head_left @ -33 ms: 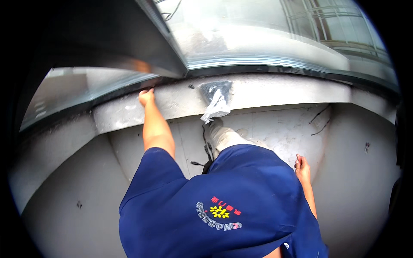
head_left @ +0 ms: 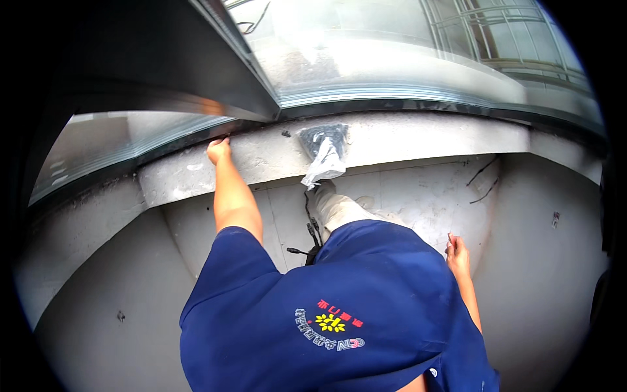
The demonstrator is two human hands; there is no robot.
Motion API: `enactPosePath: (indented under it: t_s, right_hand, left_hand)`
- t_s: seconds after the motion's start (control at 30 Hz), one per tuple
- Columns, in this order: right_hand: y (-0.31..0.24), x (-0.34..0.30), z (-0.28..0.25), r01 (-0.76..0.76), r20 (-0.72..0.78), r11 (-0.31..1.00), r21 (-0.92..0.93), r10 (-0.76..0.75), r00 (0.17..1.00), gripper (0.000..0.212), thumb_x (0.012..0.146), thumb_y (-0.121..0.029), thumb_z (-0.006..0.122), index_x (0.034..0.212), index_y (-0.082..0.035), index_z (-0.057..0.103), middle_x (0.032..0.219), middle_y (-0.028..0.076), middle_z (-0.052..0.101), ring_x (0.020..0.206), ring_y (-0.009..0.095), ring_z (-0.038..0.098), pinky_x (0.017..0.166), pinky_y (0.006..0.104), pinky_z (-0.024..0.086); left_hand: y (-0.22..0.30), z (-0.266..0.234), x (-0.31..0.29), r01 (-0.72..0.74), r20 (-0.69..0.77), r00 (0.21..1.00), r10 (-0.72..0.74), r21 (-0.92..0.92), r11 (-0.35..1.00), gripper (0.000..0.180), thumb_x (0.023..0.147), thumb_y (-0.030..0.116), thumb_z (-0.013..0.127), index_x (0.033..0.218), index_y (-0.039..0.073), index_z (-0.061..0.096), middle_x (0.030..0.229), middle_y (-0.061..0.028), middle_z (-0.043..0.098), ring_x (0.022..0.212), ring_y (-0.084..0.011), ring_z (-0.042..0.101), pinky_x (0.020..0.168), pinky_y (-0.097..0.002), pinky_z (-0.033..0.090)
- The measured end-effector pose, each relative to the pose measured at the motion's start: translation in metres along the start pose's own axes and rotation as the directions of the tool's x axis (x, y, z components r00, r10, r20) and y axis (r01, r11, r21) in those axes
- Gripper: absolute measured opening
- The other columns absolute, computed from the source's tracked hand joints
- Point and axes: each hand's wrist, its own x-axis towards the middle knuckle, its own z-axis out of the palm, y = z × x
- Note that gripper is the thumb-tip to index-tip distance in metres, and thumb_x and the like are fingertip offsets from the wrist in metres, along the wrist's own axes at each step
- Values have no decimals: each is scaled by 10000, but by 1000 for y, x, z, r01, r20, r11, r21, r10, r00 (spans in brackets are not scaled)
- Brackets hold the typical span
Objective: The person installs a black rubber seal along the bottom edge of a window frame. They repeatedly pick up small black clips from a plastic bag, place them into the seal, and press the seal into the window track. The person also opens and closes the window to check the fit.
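My left arm reaches forward to the sill, and my left hand (head_left: 219,151) is closed right at the lower edge of the dark window frame (head_left: 176,140). What its fingertips press or pinch is too small to make out. My right hand (head_left: 458,256) hangs low beside my body, well off the sill, with its fingers curled together; whatever they may hold is hidden. Between the hands, on the grey concrete sill (head_left: 431,137), lies a clear plastic bag (head_left: 326,151) with dark contents, its loose end drooping over the sill's front edge.
A broad dark upright post (head_left: 176,59) rises at the upper left, beside large glass panes (head_left: 366,52). Metal railings (head_left: 509,32) show behind the glass. Black cables with plugs (head_left: 312,232) hang by my leg. A small dark piece (head_left: 286,133) sits on the sill.
The view has shifted very slightly. Both hands keep their places, and the bag lies as before.
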Motion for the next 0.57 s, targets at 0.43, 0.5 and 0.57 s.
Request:
enactPosePath:
  t_s: [0.43,0.5,0.57]
  right_hand:
    - [-1,7,22,43,34,999,22,-43,998,194,992,-225,549,1071,-54,594,807,143,673,773,303,671,750,415,513]
    - [1,10,26,53,46,998,35,-54,997,194,991,-226,551,1074,-57,596,813,146,675,779,301,674,753,416,514]
    - [2,11,29,51,53,998,45,-53,997,193,990,-227,553,1076,-59,598,816,148,676,782,300,675,754,416,514]
  left_hand:
    - [0,21,-60,-434,15,894,447,-213,875,191,861,156,743,917,17,625,854,-83,664,788,-188,617,756,-343,515]
    - [-3,34,-76,-163,229,918,324,-529,833,234,878,181,760,980,32,611,856,-59,668,755,-173,615,732,-331,520]
    - [-4,34,-84,44,403,877,261,-609,792,259,882,189,765,1016,38,603,866,-55,671,750,-167,614,731,-326,521]
